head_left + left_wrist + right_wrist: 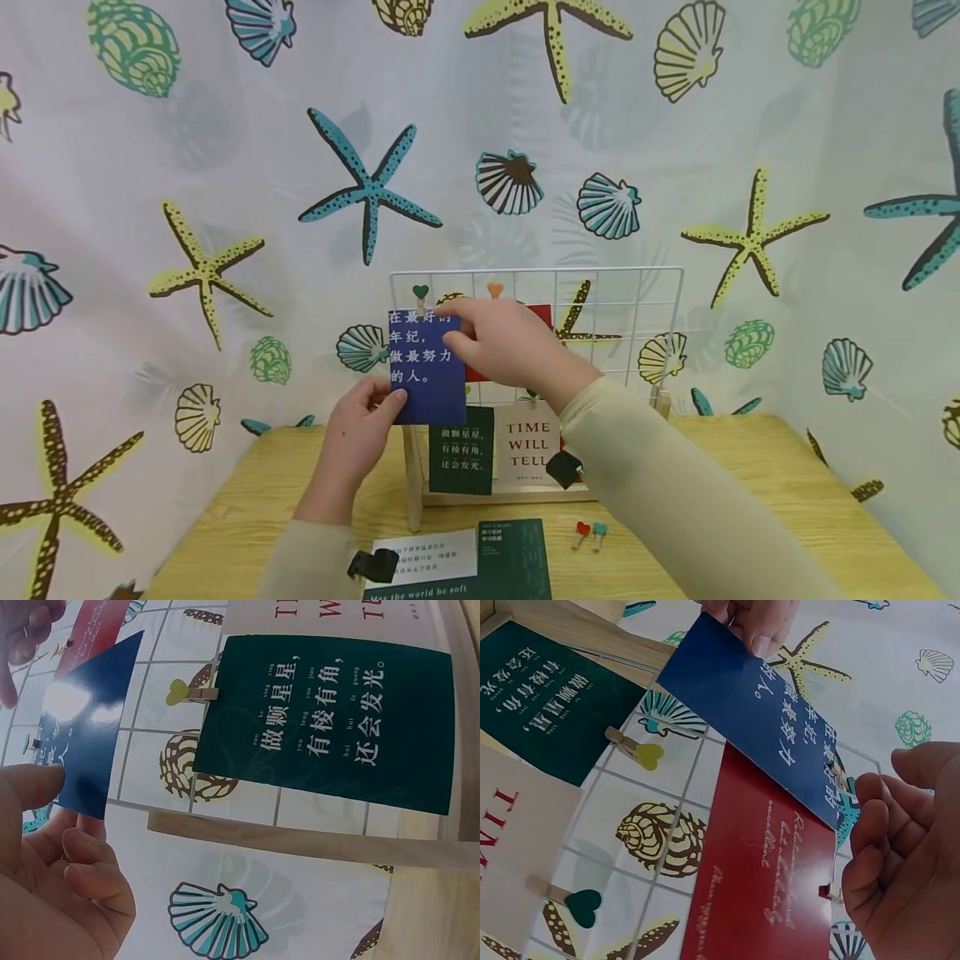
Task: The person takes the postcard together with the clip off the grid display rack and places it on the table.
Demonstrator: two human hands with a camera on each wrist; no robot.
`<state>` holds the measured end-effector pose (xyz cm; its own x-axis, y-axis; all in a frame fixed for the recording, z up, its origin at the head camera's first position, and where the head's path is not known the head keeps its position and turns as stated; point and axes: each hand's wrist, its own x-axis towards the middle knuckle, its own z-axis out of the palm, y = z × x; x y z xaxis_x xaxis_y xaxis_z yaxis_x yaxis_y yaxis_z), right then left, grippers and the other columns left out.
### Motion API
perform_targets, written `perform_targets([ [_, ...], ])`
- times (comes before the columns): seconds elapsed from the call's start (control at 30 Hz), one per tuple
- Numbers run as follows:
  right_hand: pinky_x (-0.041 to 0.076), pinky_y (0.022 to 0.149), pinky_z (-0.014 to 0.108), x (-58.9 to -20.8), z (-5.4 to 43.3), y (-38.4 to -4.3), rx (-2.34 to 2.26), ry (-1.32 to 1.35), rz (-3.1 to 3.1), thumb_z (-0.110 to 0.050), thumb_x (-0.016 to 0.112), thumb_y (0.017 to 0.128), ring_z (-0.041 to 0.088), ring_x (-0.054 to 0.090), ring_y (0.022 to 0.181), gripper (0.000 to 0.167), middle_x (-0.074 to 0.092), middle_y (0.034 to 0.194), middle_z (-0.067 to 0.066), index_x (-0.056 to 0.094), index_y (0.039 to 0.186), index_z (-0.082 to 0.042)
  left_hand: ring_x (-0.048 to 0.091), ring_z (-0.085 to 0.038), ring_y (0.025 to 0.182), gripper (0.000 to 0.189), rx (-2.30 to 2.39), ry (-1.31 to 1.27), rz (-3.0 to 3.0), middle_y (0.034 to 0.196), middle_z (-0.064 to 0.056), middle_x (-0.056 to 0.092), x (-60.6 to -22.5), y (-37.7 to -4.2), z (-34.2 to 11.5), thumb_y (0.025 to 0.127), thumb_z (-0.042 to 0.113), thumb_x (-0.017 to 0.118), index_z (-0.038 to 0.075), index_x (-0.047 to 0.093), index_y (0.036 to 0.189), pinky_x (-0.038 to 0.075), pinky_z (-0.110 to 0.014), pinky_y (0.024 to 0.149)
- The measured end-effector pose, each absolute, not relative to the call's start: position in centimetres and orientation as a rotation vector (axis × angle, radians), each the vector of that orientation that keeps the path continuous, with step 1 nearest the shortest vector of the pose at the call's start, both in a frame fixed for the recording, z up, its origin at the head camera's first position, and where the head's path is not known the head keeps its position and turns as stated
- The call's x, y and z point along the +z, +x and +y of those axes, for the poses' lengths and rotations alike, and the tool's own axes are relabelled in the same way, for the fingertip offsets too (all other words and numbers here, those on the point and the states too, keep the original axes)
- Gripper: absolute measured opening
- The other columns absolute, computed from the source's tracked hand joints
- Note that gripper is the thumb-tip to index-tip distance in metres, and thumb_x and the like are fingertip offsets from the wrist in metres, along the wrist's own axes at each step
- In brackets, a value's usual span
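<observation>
A blue card (426,398) with white Chinese writing is at the upper left of a white wire grid (600,342). My left hand (358,442) pinches its lower left edge between thumb and fingers. A small clothespin with a dark green heart (421,292) sits on the card's top edge. Beside that top edge is my right hand (510,342), index finger extended and thumb apart. In the right wrist view, the right hand (911,855) has loosely bent fingers near the clothespin (835,771), holding nothing. Behind the blue card hangs a red card (769,862), partly hidden.
A dark green card (461,450) and a cream card (525,442) hang lower on the grid, which stands on a wooden base (510,498). More cards (517,558) lie on the wooden table (247,500), with two heart clothespins (582,533) to their right.
</observation>
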<state>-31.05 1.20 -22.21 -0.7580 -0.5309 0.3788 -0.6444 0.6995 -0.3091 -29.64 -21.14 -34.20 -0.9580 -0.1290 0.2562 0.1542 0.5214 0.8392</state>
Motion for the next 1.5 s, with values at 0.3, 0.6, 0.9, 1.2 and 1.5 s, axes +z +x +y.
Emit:
perform_targets([
  [0.3,0.044,0.053,0.023,-20.3,-1.6,-32.0,0.304,0.901,-2.629,-0.034,0.054,0.104,0.008,0.056,0.065,0.043,0.069,0.091,-0.006,0.056,0.145,-0.024,0.054,-0.027,0.096,0.037,-1.388,-0.064,-2.458,0.111,-0.013,0.061,-32.8,-30.2,-21.5,0.104,0.038,0.055,0.007,0.062,0.124,0.049,-0.034,0.075],
  [0.6,0.052,0.062,0.024,-19.7,-2.5,-32.6,0.178,0.805,-2.639,-0.036,0.053,0.104,0.008,0.065,0.08,0.044,0.068,0.13,-0.003,0.055,0.147,-0.024,0.053,-0.028,0.096,0.033,-1.409,-0.083,-2.451,0.114,-0.012,0.061,-32.6,-31.1,-21.6,0.104,0.035,0.056,0.009,0.062,0.123,0.052,-0.034,0.071],
  [0.9,0.056,0.073,0.031,-19.5,-3.3,-33.3,0.052,0.765,-2.676,-0.037,0.051,0.105,0.015,0.067,0.1,0.045,0.065,0.134,-0.002,0.053,0.148,-0.024,0.055,-0.031,0.096,0.035,-1.43,-0.076,-2.45,0.114,-0.013,0.059,-31.9,-31.8,-21.4,0.103,0.038,0.056,0.011,0.059,0.125,0.055,-0.035,0.066],
  [1.2,0.058,0.066,0.033,-19.7,-4.5,-33.4,-0.051,0.64,-2.707,-0.037,0.051,0.104,0.013,0.066,0.079,0.038,0.073,0.11,-0.003,0.06,0.138,-0.023,0.053,-0.029,0.096,0.027,-1.42,-0.088,-2.46,0.11,-0.012,0.059,-31.7,-31.9,-21.3,0.105,0.028,0.056,0.01,0.059,0.125,0.05,-0.037,0.074],
  [1.5,0.057,0.06,0.032,-19.4,-5.2,-33.1,-0.098,0.585,-2.712,-0.033,0.06,0.101,0.012,0.062,0.07,0.032,0.072,0.106,-0.005,0.065,0.132,-0.025,0.054,-0.03,0.097,0.022,-1.381,-0.08,-2.472,0.108,-0.011,0.059,-31.5,-32.2,-21.3,0.105,0.028,0.056,0.011,0.059,0.119,0.046,-0.041,0.082],
])
